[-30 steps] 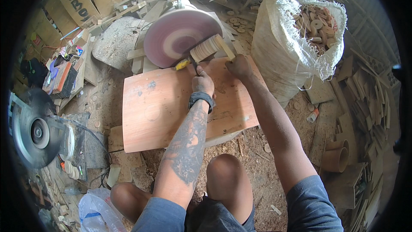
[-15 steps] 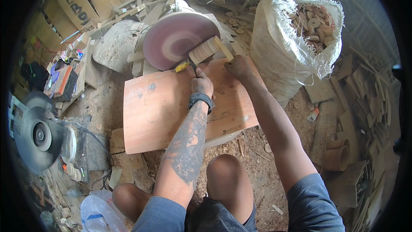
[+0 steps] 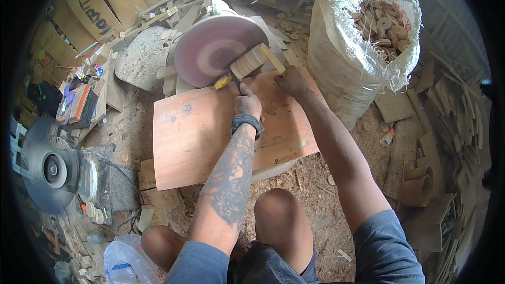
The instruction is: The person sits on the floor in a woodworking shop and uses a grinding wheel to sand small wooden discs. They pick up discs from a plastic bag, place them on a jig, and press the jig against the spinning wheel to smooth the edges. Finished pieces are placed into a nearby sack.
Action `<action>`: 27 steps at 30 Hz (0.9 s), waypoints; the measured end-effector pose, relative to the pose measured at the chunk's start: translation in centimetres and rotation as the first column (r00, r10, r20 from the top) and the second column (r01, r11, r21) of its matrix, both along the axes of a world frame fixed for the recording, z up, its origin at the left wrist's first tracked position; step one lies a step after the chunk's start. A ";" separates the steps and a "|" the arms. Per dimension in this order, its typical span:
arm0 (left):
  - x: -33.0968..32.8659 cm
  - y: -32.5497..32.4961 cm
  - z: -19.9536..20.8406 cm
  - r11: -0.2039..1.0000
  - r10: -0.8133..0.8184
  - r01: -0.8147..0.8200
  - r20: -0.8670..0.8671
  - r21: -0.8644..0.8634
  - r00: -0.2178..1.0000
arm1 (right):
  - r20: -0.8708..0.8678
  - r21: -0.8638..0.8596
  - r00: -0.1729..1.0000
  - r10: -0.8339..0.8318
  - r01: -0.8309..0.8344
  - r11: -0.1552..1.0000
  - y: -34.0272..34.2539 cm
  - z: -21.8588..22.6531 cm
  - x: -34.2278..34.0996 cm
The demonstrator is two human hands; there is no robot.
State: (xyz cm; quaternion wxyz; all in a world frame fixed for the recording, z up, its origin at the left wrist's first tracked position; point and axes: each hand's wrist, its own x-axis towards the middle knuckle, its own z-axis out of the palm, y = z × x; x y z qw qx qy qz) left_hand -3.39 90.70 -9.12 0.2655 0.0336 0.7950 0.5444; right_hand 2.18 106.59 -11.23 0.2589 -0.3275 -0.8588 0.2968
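A stack of round wooden discs (image 3: 247, 63) lies sideways against the face of a large reddish sanding disc (image 3: 200, 47). My left hand (image 3: 248, 104), wearing a dark wristband, is closed around a black-and-yellow tool (image 3: 223, 81) whose kind I cannot make out; its dark part reaches to the near end of the stack. With my right hand (image 3: 292, 81) I grip a pale wooden strip (image 3: 272, 59) that runs along the stack's right end. Both hands are over a wooden board (image 3: 194, 137), close to its far edge.
At the right stands a white woven sack (image 3: 336, 58) full of wooden discs. A fan (image 3: 52, 171) is at the left, near a toolbox (image 3: 83, 106). Wood offcuts (image 3: 452, 121) pile up along the right side. Sawdust covers the floor (image 3: 326, 210), and a plastic bag (image 3: 129, 263) lies by my left knee.
The view has shifted very slightly. Both hands keep their holds, and the stack stays against the sanding disc.
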 end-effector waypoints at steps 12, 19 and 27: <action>0.0 0.2 -0.1 1.000 0.023 -0.023 -0.003 -0.018 1.000 | -0.007 -0.091 1.000 0.026 -0.027 0.996 -0.1 0.3 0.3; -0.1 0.3 -0.3 0.999 0.033 -0.033 -0.001 -0.013 0.999 | -0.041 -0.027 0.999 0.016 -0.017 0.999 0.2 -0.4 -0.1; 0.0 0.4 -0.5 0.998 0.058 -0.058 -0.016 -0.010 0.998 | 0.049 -0.066 0.999 0.006 -0.002 0.998 -0.3 0.7 0.3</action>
